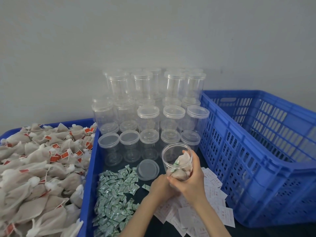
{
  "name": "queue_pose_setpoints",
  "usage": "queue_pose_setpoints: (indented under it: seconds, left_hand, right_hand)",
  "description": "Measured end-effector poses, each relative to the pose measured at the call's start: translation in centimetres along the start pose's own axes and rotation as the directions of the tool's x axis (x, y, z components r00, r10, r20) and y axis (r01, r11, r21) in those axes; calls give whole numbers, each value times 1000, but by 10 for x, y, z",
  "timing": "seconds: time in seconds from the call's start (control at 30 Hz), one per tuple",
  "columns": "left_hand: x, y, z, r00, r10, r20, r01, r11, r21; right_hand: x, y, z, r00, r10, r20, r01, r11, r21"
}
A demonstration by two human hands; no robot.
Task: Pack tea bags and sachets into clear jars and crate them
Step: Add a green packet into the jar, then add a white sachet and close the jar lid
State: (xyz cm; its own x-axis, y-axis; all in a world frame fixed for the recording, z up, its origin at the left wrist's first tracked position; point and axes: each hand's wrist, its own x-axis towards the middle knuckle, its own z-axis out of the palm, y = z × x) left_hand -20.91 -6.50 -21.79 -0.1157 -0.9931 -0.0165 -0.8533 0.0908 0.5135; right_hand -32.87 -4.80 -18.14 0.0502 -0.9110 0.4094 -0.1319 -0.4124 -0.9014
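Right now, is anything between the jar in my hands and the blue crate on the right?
Nothing visible. The open jar, gripped by the right hand and left hand, sits just left of the blue crate; only the crate's near wall must be cleared.

Both hands hold an open clear jar [177, 159] tilted just in front of the stacked lidded jars [153, 106]. The right hand [191, 178] wraps its side; the left hand [160, 185] cups its base. Inside the jar lie tea bags [183, 158] and a green sachet [176, 163]. Left of it rests a loose lid [147, 169], then a heap of green sachets [114, 194], then a tray of tea bags [34, 168]. Right of it stands a blue crate [259, 151]; white sachets [213, 194] lie below it.
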Motion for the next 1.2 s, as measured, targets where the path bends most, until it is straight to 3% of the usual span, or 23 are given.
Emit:
queue_pose_setpoints:
  seconds: [0.13,0.23,0.47,0.57,0.7,0.83,0.9,1.0,1.1,1.2]
  left_hand:
    - [-1,0,-1,1000,-14,14,15,997,-72]
    - [0,-4,0,1000,-11,3,11,973,-229]
    - [-2,-11,-15,983,-137,-123,65,885,-460]
    - [-4,-6,-41,930,-222,-292,76,896,-438]
    - [-16,8,-97,788,-296,-540,-54,840,-540]
    - [-26,28,-138,821,-171,-545,-196,811,-551]
    - [-28,36,-146,885,-74,-460,-200,831,-518]
    - [-29,42,-144,973,43,-225,-123,928,-351]
    - [-25,44,-137,990,73,-120,-78,996,-40]
    - [-23,46,-137,990,110,-93,-91,978,189]
  right_hand:
    - [0,0,1,1000,-8,6,8,1000,7]
    - [0,0,-1,1000,-16,2,16,1000,19]
    - [0,0,-9,1000,-24,-18,25,998,65]
    - [0,2,-11,999,-20,-38,22,999,47]
    - [0,8,-8,1000,14,-22,-14,1000,27]
    - [-3,14,0,999,48,14,-48,999,16]
    - [-4,14,5,999,49,25,-49,999,13]
    - [-5,13,10,997,65,46,-67,997,29]
    - [-7,13,12,995,75,62,-75,997,6]
    - [-9,12,11,994,88,72,-88,996,-3]
